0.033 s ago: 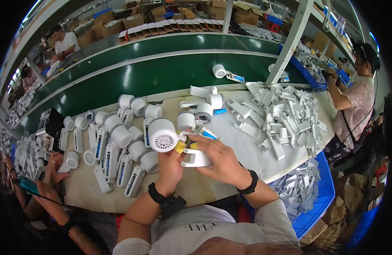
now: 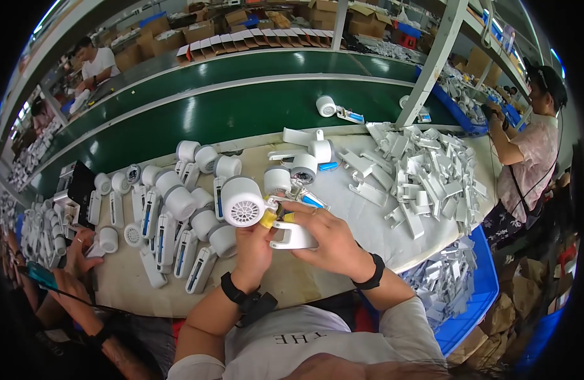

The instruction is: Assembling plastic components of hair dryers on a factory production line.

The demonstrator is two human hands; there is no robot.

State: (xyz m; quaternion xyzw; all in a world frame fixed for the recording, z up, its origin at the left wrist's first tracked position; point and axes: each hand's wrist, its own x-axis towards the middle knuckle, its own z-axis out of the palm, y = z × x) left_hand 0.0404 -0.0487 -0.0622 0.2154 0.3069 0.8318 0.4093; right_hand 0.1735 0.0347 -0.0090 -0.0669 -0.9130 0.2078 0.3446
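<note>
My left hand (image 2: 254, 252) is closed at the base of a white handheld fan (image 2: 244, 201), its round grille turned up toward me. Yellow coverings show around the fingertips. My right hand (image 2: 327, 235) grips a white curved plastic handle shell (image 2: 294, 237) with a slotted end, close beside the fan's neck. Some small parts between the two hands are partly hidden by my fingers. Just beyond them lie fan assemblies (image 2: 303, 168) with open handles, and a blue battery (image 2: 313, 200) shows in one handle.
Many white fans (image 2: 178, 202) crowd the table on the left. Loose handle shells (image 2: 425, 177) are heaped on the right, above a blue bin (image 2: 479, 291) of more parts. A green conveyor (image 2: 228, 114) runs behind. A co-worker's hand (image 2: 83, 253) works at far left; another person (image 2: 533, 139) stands right.
The co-worker's fan at the far left has turned slightly. My own hands and the parts in them look unmoved.
</note>
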